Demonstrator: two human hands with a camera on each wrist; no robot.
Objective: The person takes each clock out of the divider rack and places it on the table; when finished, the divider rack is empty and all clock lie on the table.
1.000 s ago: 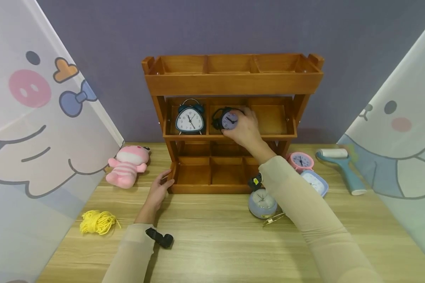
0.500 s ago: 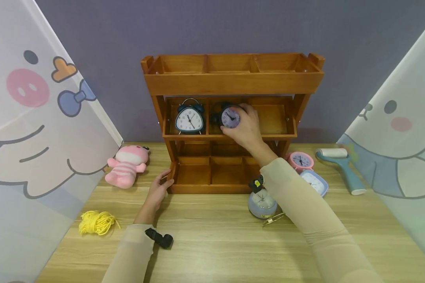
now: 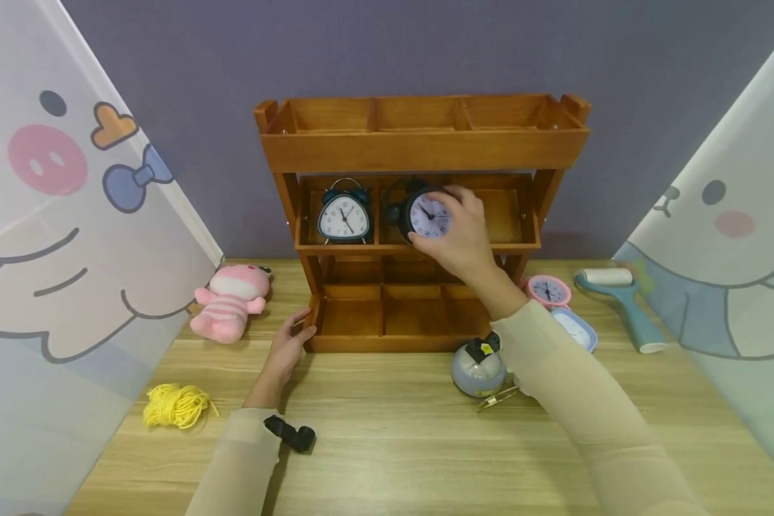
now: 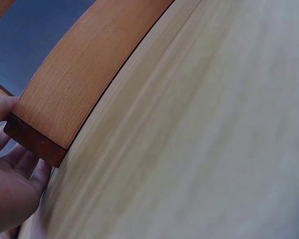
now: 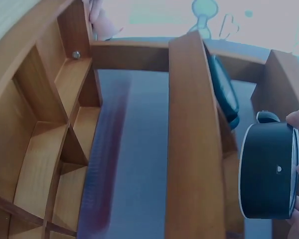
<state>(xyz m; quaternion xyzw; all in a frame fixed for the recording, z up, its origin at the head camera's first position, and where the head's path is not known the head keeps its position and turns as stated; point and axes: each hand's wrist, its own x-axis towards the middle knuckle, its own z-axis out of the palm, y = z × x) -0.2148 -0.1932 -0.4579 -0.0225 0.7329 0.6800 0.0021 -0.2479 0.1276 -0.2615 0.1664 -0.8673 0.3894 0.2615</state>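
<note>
My right hand (image 3: 459, 233) grips a round black alarm clock (image 3: 429, 216) by its edge, at the middle compartment of the wooden shelf's (image 3: 419, 152) middle tier. Its pale face looks toward me. The right wrist view shows the dark body of this clock (image 5: 266, 172) from the side, fingertips along its rim. To its left, a dark teal alarm clock (image 3: 345, 217) with a rounded triangular face stands in the left compartment. My left hand (image 3: 288, 347) holds the shelf's lower left side; in the left wrist view, thumb and fingers lie on either side of the wooden end piece (image 4: 37, 142).
By the shelf's right foot are a pink clock (image 3: 548, 292), a blue-rimmed white clock (image 3: 574, 327) and a grey-blue round clock (image 3: 477, 380). A lint roller (image 3: 626, 308) lies farther right. At left lie a pink plush toy (image 3: 232, 302) and a yellow cord bundle (image 3: 178, 405).
My right hand has brought the round black clock a little to the right and toward me, its face turning more fully to view. The left hand stays on the shelf.
</note>
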